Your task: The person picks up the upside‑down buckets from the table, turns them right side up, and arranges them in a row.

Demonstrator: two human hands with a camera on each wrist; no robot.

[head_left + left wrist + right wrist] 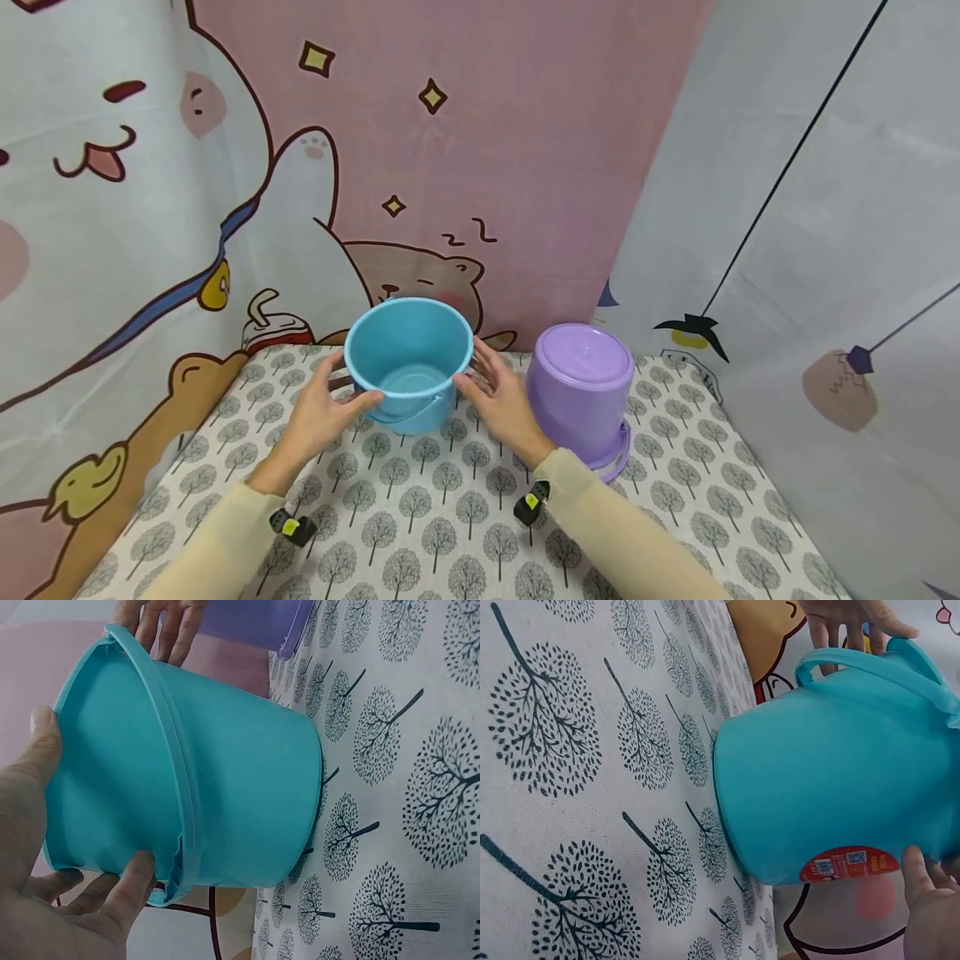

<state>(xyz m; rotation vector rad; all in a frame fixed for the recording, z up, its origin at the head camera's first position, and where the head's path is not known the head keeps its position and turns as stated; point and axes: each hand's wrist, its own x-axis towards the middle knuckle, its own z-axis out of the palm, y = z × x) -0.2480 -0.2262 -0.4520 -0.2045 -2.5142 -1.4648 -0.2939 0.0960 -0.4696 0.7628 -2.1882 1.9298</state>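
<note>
Blue bucket (408,367) held between both hands.
From my station, I take the inverted purple bucket (581,400) as landmark: the blue bucket is to its left, axis near upright, mouth up. The right hand (508,408) grips the side facing the landmark and is nearer to it; the left hand (318,421) grips the opposite side. Both have spread, partly bent fingers. I cannot tell whether the base touches the cloth (390,492).

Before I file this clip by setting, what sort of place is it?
Probably a staged indoor tabletop: a cartoon-printed backdrop behind a tree-patterned cloth, plus a blue bucket.
</note>
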